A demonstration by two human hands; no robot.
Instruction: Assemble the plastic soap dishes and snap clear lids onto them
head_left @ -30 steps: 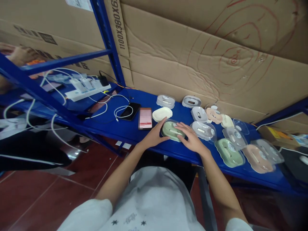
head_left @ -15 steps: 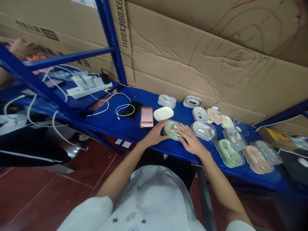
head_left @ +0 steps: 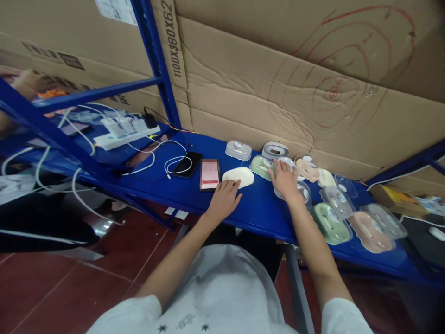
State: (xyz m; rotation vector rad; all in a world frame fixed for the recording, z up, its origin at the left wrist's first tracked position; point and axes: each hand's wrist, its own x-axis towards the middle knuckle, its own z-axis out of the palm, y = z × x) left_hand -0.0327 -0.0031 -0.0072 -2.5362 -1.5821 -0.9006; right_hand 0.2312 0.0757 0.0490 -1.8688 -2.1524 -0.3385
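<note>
Along the cardboard wall (head_left: pixel 236 93), the blue worktop (head_left: pixel 253 204) now holds the green lidded case (head_left: pixel 261 166) farther back; it is no longer between your two hands. Your right hand (head_left: pixel 285 180) is at its right end, though whether it grips or merely touches cannot be told. Your left hand (head_left: pixel 225 200) has moved to the near edge of the cream oval tray (head_left: pixel 241 176), fingers loosely spread, not pinching. The green case seems nearly set aside, the work turning to the cream oval tray.

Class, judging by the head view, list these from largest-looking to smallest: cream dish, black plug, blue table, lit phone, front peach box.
1. Blue table
2. Front peach box
3. Cream dish and lit phone: too alike to rank
4. Black plug
</note>
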